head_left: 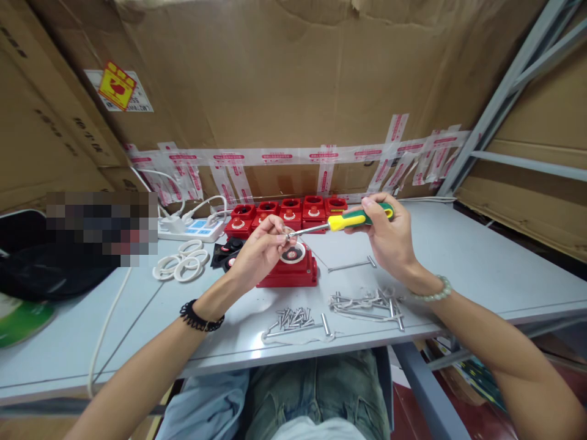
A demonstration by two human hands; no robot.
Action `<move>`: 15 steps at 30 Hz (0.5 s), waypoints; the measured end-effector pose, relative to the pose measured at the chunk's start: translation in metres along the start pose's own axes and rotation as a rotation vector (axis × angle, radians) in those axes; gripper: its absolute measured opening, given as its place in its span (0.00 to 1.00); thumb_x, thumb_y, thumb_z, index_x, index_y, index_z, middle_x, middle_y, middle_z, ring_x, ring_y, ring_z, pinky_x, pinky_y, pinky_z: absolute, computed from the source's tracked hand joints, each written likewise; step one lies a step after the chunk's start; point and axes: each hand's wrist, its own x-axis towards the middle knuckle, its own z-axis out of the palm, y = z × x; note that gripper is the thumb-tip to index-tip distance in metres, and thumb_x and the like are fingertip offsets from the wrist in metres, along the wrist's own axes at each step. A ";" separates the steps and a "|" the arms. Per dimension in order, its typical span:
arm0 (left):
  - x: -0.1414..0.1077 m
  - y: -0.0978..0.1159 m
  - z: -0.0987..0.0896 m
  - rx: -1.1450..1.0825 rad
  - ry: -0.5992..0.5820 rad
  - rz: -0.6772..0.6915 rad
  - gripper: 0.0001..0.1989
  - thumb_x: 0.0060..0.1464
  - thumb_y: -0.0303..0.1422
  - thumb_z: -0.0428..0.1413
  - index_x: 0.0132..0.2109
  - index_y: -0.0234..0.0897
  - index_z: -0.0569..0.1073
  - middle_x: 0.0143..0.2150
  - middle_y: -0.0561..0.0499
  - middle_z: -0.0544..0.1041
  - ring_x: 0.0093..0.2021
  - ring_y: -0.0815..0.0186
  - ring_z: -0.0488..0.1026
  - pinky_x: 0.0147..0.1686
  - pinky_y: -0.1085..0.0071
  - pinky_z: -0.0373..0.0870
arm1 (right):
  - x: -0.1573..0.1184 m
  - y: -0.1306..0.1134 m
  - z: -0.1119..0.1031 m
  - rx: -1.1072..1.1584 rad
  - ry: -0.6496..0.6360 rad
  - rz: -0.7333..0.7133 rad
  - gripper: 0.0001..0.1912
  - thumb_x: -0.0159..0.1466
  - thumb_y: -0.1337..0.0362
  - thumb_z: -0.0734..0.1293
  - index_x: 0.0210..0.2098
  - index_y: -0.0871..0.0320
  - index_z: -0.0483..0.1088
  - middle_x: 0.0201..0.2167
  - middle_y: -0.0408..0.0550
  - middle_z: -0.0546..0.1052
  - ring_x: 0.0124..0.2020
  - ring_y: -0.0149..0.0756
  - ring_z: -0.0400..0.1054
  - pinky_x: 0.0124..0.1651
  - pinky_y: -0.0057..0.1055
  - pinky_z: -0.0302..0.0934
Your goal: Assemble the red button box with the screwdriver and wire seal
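Observation:
My right hand [389, 235] is wrapped round the yellow-and-green handle of a screwdriver [351, 220], its shaft pointing left. At the screwdriver's tip, my left hand [263, 247] pinches a small metal piece that looks like a screw [287, 238]; the fingers partly cover it. Just below both hands sits a red alarm box [288, 275] with a white ring [293, 252] around a dark round centre on its top. A heap of loose screws [293, 319] lies nearer to me. Beside it is a T-shaped metal rod [300, 329] with a thin cord.
Several red boxes [290, 214] stand in a row at the back. White rings [186, 263] lie left, near a power strip [197, 229] and black parts [225, 249]. More T-shaped rods [367, 302] lie right, one apart [351, 265]. A cardboard box [293, 85] walls the back.

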 end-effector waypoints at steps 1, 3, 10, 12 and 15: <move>0.000 0.000 0.000 0.000 0.001 0.000 0.10 0.44 0.22 0.60 0.31 0.36 0.67 0.26 0.56 0.72 0.30 0.73 0.73 0.30 0.80 0.68 | 0.000 0.000 0.000 -0.008 0.000 -0.002 0.13 0.58 0.56 0.72 0.30 0.56 0.66 0.24 0.41 0.77 0.26 0.33 0.75 0.24 0.29 0.72; 0.000 0.000 -0.001 0.004 0.005 0.001 0.10 0.44 0.22 0.60 0.31 0.36 0.67 0.26 0.56 0.72 0.30 0.73 0.73 0.31 0.79 0.68 | 0.000 0.001 0.000 -0.018 -0.001 -0.014 0.13 0.58 0.55 0.72 0.30 0.56 0.66 0.24 0.40 0.77 0.26 0.33 0.75 0.24 0.28 0.72; 0.001 -0.001 -0.002 0.012 0.016 0.015 0.10 0.44 0.22 0.61 0.31 0.36 0.66 0.27 0.56 0.72 0.31 0.73 0.74 0.30 0.80 0.68 | -0.004 -0.002 0.000 -0.066 -0.003 -0.126 0.14 0.58 0.55 0.72 0.30 0.55 0.66 0.23 0.40 0.77 0.26 0.34 0.76 0.24 0.28 0.72; 0.001 -0.001 -0.001 0.017 0.034 0.020 0.10 0.45 0.23 0.61 0.31 0.36 0.66 0.27 0.56 0.72 0.31 0.73 0.74 0.29 0.80 0.68 | -0.006 -0.004 0.000 -0.114 -0.017 -0.199 0.13 0.57 0.56 0.73 0.30 0.55 0.66 0.23 0.40 0.77 0.28 0.35 0.77 0.25 0.28 0.71; 0.002 -0.002 0.000 0.020 0.076 0.005 0.10 0.45 0.23 0.61 0.31 0.36 0.66 0.27 0.57 0.72 0.30 0.74 0.73 0.28 0.82 0.67 | -0.010 -0.007 0.001 -0.225 -0.043 -0.334 0.11 0.58 0.59 0.72 0.31 0.54 0.66 0.26 0.41 0.78 0.29 0.34 0.77 0.28 0.28 0.72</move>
